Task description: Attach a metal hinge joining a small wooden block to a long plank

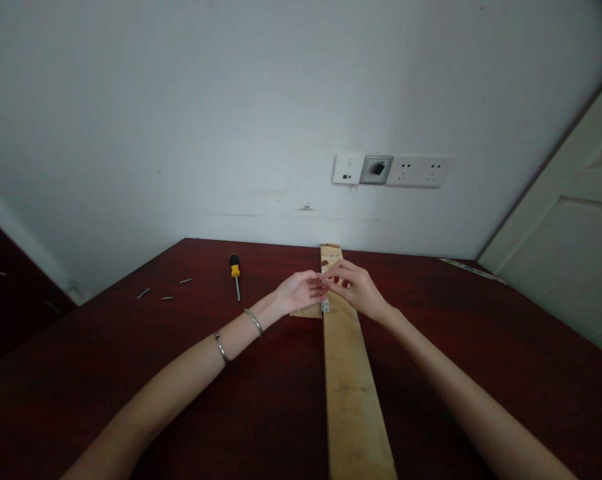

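Note:
My left hand is turned palm up with its fingers loosely stretched, beside a pale wooden board. My right hand comes in from the other side over the board, thumb and forefinger pinched together. Their fingertips meet above the board's left edge. A tiny shiny bit shows there, too small to name. Just below the fingertips, a small metal plate with holes lies where the long board meets a shorter wooden piece, partly hidden under my left hand.
A yellow and black screwdriver lies to the left on the dark red tabletop. Further left are several small metal rods or screws. Wall sockets sit above the table's back edge, and a flat strip lies at the back right.

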Demonstrator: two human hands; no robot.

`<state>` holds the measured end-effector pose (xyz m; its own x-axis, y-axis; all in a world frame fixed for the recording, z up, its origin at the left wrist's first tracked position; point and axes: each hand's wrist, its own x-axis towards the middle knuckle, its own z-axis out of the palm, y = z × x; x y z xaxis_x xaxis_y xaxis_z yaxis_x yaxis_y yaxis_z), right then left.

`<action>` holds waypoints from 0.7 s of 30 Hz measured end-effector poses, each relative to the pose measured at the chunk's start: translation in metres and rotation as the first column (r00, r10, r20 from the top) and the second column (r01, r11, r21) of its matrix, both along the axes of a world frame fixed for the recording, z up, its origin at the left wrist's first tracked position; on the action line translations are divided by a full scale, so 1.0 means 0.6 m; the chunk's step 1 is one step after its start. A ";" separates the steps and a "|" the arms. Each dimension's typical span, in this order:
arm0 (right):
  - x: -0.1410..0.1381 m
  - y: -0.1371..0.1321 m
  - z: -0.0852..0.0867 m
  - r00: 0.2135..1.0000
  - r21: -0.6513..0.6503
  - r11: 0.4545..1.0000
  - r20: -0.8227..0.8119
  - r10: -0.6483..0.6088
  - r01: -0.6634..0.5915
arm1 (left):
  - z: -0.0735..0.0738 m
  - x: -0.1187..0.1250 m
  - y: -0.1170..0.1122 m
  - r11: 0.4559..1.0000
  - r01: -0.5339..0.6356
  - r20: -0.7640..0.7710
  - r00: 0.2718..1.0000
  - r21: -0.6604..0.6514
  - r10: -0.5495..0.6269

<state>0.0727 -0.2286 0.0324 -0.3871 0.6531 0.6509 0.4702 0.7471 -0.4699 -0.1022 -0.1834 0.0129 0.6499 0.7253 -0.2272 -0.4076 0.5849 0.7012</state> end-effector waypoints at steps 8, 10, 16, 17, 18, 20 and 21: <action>-0.004 -0.003 0.004 0.989 -0.050 0.994 -0.109 -0.098 0.093 | 0.007 -0.002 -0.001 0.994 0.074 -0.119 0.991 0.077 -0.064; 0.002 0.009 -0.009 0.974 -0.128 0.984 -0.177 -0.142 0.121 | 0.013 -0.007 0.003 0.993 0.046 -0.180 0.983 0.105 -0.027; 0.026 0.047 -0.070 0.939 -0.427 0.893 -0.230 -0.255 0.138 | 0.022 -0.039 0.032 0.982 -0.127 -0.232 0.960 0.137 0.156; 0.028 0.050 -0.079 0.942 -0.444 0.884 -0.212 -0.261 0.145 | 0.023 -0.044 0.037 0.980 -0.144 -0.234 0.957 0.137 0.173; 0.029 0.051 -0.086 0.946 -0.457 0.877 -0.195 -0.260 0.147 | 0.022 -0.048 0.041 0.978 -0.155 -0.236 0.954 0.138 0.185; 0.030 0.052 -0.096 0.955 -0.477 0.869 -0.172 -0.241 0.133 | 0.021 -0.053 0.046 0.976 -0.167 -0.242 0.950 0.140 0.198; 0.029 0.052 -0.099 0.959 -0.480 0.868 -0.166 -0.229 0.124 | 0.021 -0.055 0.048 0.976 -0.160 -0.248 0.949 0.149 0.193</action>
